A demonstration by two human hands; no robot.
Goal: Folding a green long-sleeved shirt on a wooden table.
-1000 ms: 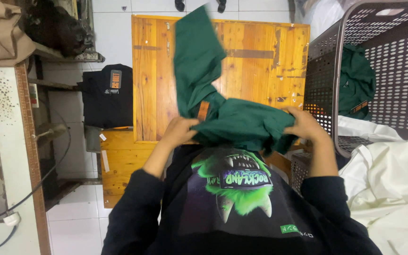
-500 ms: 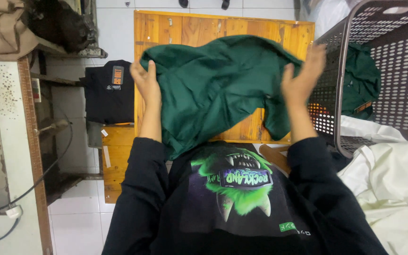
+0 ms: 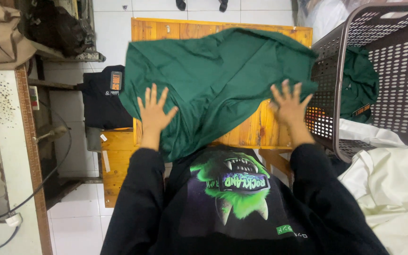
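A dark green garment lies spread over a wooden table, crumpled, with one corner hanging over the near edge. My left hand rests flat on its near-left part, fingers spread. At the garment's right edge my right hand presses down the same way, fingers apart. Neither hand grips the cloth. Below the hands show my black sleeves and black shirt with a green monster print.
A grey perforated laundry basket stands right of the table with another green garment inside. Pale cream cloth is heaped at lower right. A folded black garment lies left of the table, beside a white worktop.
The green garment went from bunched in both hands, to held up open, to laid out on the table. Both hands have let go and now lie flat on it.
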